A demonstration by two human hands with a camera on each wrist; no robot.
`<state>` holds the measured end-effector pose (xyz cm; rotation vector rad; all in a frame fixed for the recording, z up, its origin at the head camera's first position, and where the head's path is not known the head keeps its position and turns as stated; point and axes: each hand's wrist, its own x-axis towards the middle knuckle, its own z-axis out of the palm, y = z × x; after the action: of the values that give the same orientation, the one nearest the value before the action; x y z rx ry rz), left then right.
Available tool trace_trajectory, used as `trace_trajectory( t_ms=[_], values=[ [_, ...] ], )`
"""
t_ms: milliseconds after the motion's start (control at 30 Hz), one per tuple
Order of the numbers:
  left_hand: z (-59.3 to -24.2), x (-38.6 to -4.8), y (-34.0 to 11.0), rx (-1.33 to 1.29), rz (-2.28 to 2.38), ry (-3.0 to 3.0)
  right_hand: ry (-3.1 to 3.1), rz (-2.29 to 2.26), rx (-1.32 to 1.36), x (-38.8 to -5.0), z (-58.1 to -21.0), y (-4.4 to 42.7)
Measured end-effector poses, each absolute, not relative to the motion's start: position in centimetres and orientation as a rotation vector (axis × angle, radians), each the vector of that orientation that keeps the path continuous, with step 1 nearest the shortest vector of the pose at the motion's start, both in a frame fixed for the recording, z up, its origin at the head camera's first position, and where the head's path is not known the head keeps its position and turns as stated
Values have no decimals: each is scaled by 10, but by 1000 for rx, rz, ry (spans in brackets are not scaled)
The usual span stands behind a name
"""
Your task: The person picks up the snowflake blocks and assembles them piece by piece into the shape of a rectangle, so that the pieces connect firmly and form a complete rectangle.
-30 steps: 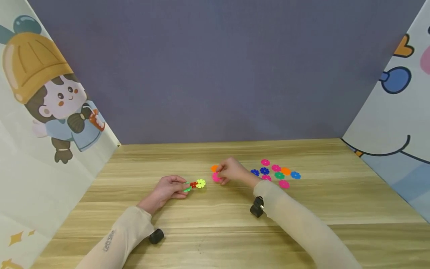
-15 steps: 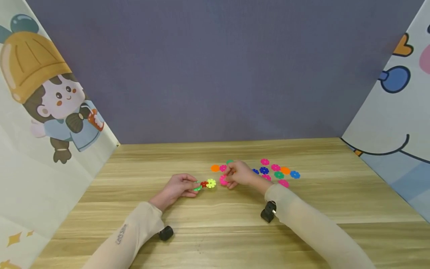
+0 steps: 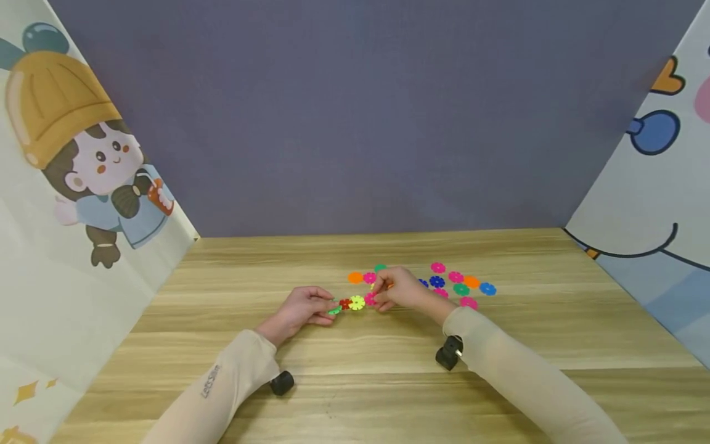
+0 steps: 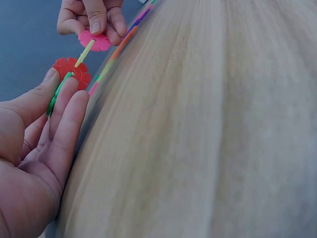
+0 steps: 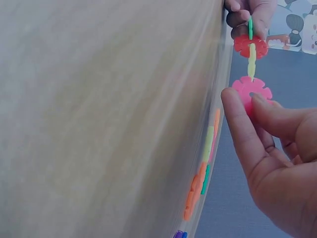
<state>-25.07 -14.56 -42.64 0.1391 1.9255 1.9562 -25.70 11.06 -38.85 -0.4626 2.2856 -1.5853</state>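
My left hand (image 3: 302, 310) pinches a green snowflake disc (image 4: 55, 99) between thumb and fingers. Slotted into that disc is a red snowflake disc (image 4: 63, 65), which in turn joins a yellow one (image 3: 357, 303), making a short chain held just above the table. Between the thumb and fingers of my right hand (image 3: 403, 288) is a pink snowflake disc (image 5: 241, 88). Its edge meets the free edge of the yellow disc, seen edge-on in both wrist views; how deep the slots interlock, I cannot tell.
On the wooden table (image 3: 355, 394), loose discs lie behind and right of my right hand: an orange disc (image 3: 355, 277), a dark blue disc (image 3: 437, 282), a green disc (image 3: 461, 289), a light blue disc (image 3: 488, 288) and several pink ones. A grey panel (image 3: 355, 123) stands behind.
Both hands have shifted right, the left hand farther with the green, red and yellow chain. The gap between the yellow disc and the pink disc has closed.
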Motion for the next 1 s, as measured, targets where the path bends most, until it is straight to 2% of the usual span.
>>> trace_trajectory(
  t_ms=[1000],
  values=[
    [-430,-252,-143,124,1963,1942,2324,-1529,-535,-263,-392,113]
  ],
)
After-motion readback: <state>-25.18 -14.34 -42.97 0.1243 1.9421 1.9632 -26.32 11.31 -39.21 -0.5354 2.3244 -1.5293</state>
